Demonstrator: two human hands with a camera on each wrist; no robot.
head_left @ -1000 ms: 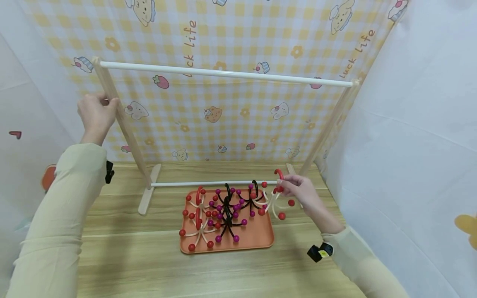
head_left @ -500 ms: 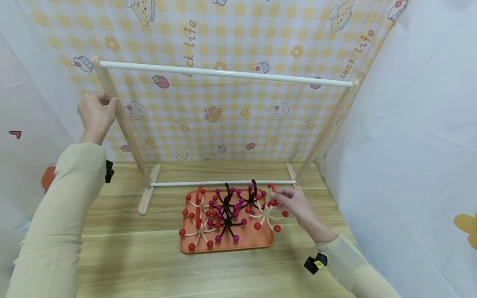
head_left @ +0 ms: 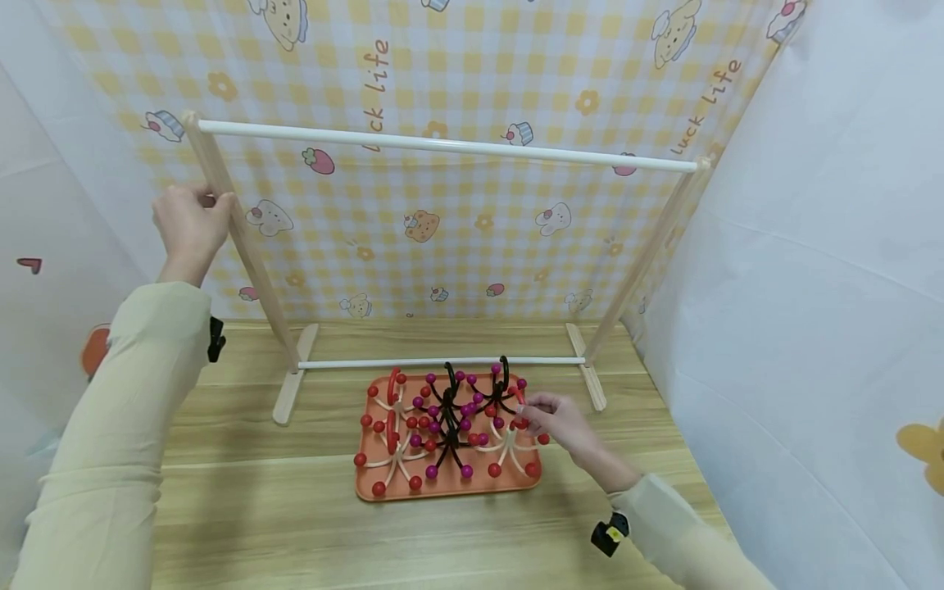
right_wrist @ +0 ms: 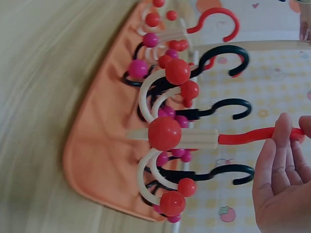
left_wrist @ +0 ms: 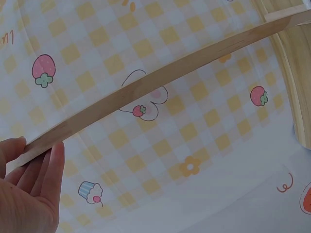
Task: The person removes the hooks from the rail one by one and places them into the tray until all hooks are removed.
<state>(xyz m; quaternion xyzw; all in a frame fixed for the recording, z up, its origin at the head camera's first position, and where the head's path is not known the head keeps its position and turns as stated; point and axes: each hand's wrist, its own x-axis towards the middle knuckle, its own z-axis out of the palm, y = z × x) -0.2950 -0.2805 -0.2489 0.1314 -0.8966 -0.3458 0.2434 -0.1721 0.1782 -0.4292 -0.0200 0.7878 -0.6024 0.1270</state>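
Observation:
My left hand (head_left: 193,229) grips the left wooden upright (head_left: 254,262) of a rack, fingers and thumb on either side of the bar (left_wrist: 146,85) in the left wrist view. Over the right part of the orange tray (head_left: 501,485), my right hand (head_left: 564,430) pinches the red hook (right_wrist: 243,137) of a cream multi-arm hanger (head_left: 509,447) tipped with red balls. Whether its arms touch the tray is unclear. Two similar cream hangers (head_left: 398,463) stand on the tray's left side. Black hangers (head_left: 451,442) with purple balls stand close together in the middle and back right.
A white top rod (head_left: 442,146) and a thin lower rod (head_left: 442,362) join the rack's uprights. The rack stands on wooden feet (head_left: 295,377) behind the tray, on a wood-grain table (head_left: 310,524). A checked cloth (head_left: 457,262) hangs behind, and white sheeting (head_left: 796,246) closes the right side.
My right hand has carried the cream hanger from beyond the tray's back right leftward, down and nearer, over the tray's right part. The left hand has stayed on the upright.

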